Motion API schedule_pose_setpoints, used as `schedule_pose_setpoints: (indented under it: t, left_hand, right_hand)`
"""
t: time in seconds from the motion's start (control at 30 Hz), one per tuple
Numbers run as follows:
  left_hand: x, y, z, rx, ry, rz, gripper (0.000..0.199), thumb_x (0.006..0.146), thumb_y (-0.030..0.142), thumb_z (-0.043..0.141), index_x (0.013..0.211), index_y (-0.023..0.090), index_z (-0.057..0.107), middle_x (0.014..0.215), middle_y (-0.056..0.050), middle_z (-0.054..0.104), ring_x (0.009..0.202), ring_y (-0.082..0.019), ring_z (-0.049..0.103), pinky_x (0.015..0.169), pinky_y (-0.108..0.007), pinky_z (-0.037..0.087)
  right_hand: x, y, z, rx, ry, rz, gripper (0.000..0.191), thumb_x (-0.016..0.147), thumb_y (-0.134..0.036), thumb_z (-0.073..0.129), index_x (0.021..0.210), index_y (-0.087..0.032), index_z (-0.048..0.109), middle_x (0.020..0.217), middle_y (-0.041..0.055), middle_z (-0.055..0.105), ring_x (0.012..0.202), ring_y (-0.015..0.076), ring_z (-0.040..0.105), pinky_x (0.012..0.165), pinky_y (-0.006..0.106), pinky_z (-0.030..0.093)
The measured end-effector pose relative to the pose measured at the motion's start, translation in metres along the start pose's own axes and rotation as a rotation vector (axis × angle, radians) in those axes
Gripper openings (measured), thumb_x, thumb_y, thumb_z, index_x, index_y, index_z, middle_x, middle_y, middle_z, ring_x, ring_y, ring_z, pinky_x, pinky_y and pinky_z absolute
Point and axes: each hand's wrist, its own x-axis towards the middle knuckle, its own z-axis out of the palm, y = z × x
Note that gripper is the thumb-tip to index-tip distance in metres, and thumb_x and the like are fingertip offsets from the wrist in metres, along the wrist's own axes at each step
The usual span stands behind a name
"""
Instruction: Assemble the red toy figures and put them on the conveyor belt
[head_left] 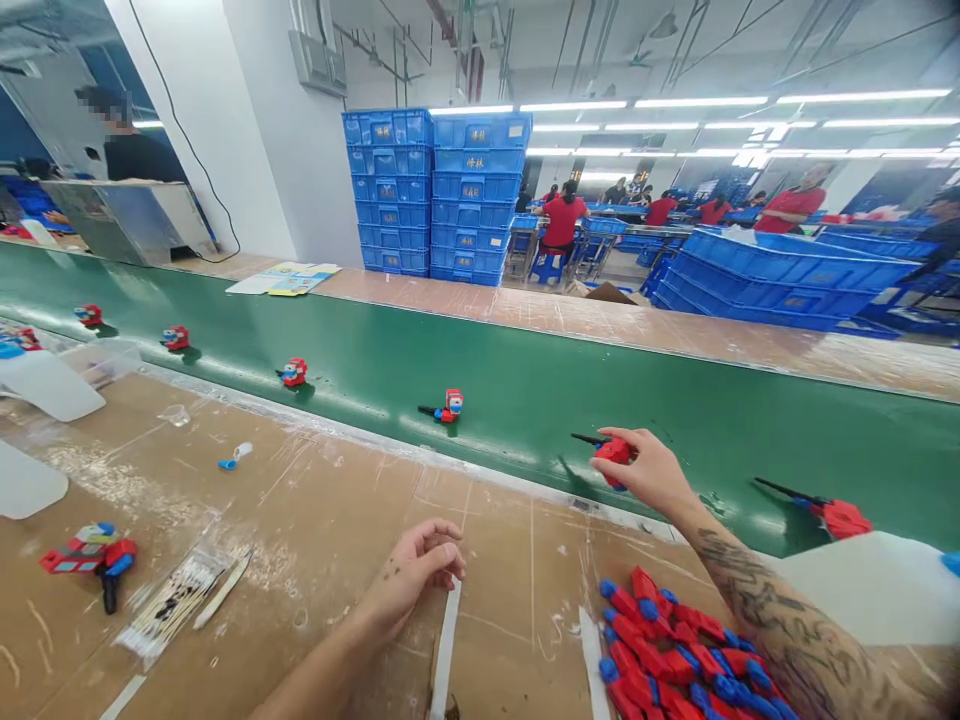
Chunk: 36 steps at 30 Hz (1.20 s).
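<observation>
My right hand (652, 470) is over the green conveyor belt (525, 370), thumb and fingers closed around a red toy part (613, 455) with a black rod sticking out to the left. My left hand (412, 575) hovers low over the brown workbench (352, 480), fingers loosely curled and apart from the thumb, nothing visible in it. Beneath my right forearm lies a heap of red and blue toy pieces (675, 650). Another red part with a black rod (844, 518) sits on the belt at the right. Further left on the belt stands a red, blue and white toy part (450, 405).
More toy parts (294, 372) are spaced along the belt. At the bench's left lie a red and grey toy assembly (94, 555), a bag of cotton swabs (176, 600) and a small blue-tipped piece (234, 457). White plastic bottles flank the bench. Stacked blue crates (431, 195) stand beyond; people work behind.
</observation>
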Motion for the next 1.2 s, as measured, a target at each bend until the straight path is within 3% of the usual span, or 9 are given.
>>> schedule_pose_setpoints:
  t: [0.1,0.17,0.33,0.43,0.53,0.7,0.9,1.1,1.2]
  left_hand:
    - [0.046,0.017,-0.004,0.453,0.096,0.18,0.029,0.081,0.031,0.064,0.106,0.019,0.061,0.084,-0.004,0.067,0.076,-0.018,0.064,0.071,-0.03,0.05]
    - [0.09,0.036,-0.01,0.687,0.23,0.333,0.038,0.075,0.025,0.065,0.112,0.02,0.061,0.1,-0.007,0.067,0.093,-0.022,0.064,0.084,-0.035,0.051]
    - [0.198,0.075,-0.017,0.744,0.396,0.455,0.067,0.063,0.017,0.073,0.128,0.016,0.055,0.142,-0.016,0.049,0.138,-0.032,0.039,0.118,-0.044,0.026]
    - [0.231,0.079,-0.011,0.685,0.376,0.417,0.06,0.062,0.017,0.077,0.119,0.017,0.061,0.128,-0.014,0.06,0.13,-0.033,0.048,0.116,-0.047,0.027]
    - [0.239,0.077,-0.004,0.58,0.342,0.39,0.048,0.06,0.018,0.081,0.106,0.021,0.066,0.102,-0.008,0.068,0.114,-0.032,0.058,0.112,-0.049,0.032]
    - [0.212,0.081,0.013,0.234,0.299,0.438,0.054,0.068,0.031,0.082,0.116,0.021,0.06,0.106,-0.008,0.068,0.101,-0.025,0.063,0.101,-0.039,0.044]
    - [0.122,0.084,0.026,-0.22,0.174,0.33,0.037,0.088,0.043,0.064,0.115,0.022,0.05,0.107,-0.012,0.07,0.082,-0.019,0.068,0.075,-0.033,0.054]
    - [0.021,0.055,0.004,-0.42,0.077,0.053,0.052,0.074,0.022,0.08,0.121,0.016,0.059,0.111,-0.012,0.068,0.09,-0.019,0.067,0.078,-0.029,0.053]
    - [-0.012,0.038,-0.007,-0.313,0.099,0.065,0.062,0.065,0.022,0.087,0.122,0.016,0.063,0.105,-0.01,0.07,0.08,-0.016,0.064,0.075,-0.027,0.051]
  right_hand:
    - [0.023,0.033,0.017,0.028,-0.001,0.042,0.059,0.064,-0.053,0.07,0.111,-0.017,0.07,0.092,0.01,0.067,0.082,0.0307,0.064,0.086,0.049,0.052]
    - [0.028,0.045,0.025,0.07,-0.023,0.031,0.066,0.067,-0.054,0.067,0.122,-0.017,0.063,0.102,0.0108,0.069,0.093,0.03,0.067,0.091,0.045,0.052]
    - [0.026,0.062,0.029,0.051,-0.092,-0.027,0.08,0.066,-0.042,0.073,0.139,-0.018,0.051,0.117,0.0097,0.067,0.111,0.0291,0.064,0.105,0.043,0.045]
    - [0.025,0.065,0.023,-0.002,-0.134,-0.048,0.074,0.071,-0.032,0.078,0.138,-0.017,0.051,0.116,0.0087,0.066,0.106,0.0273,0.064,0.102,0.045,0.046]
    - [0.024,0.064,0.016,-0.043,-0.159,-0.065,0.06,0.082,-0.03,0.077,0.135,-0.017,0.053,0.115,0.0078,0.064,0.105,0.0268,0.063,0.1,0.049,0.047]
    - [0.019,0.066,0.01,-0.066,-0.171,-0.062,0.053,0.089,-0.029,0.074,0.135,-0.017,0.052,0.121,0.0081,0.06,0.109,0.0274,0.06,0.101,0.051,0.047]
    - [0.014,0.071,0.001,-0.078,-0.156,-0.03,0.057,0.092,-0.028,0.073,0.142,-0.018,0.047,0.136,0.0113,0.055,0.122,0.031,0.055,0.106,0.054,0.044]
    - [-0.002,0.054,-0.04,-0.16,-0.151,0.031,0.042,0.098,-0.029,0.066,0.136,-0.018,0.053,0.142,0.0119,0.052,0.128,0.0318,0.051,0.107,0.055,0.042]
    - [-0.033,0.04,-0.061,-0.183,-0.355,0.008,0.027,0.096,-0.027,0.068,0.121,-0.017,0.064,0.117,0.0068,0.067,0.109,0.0256,0.063,0.098,0.048,0.05]
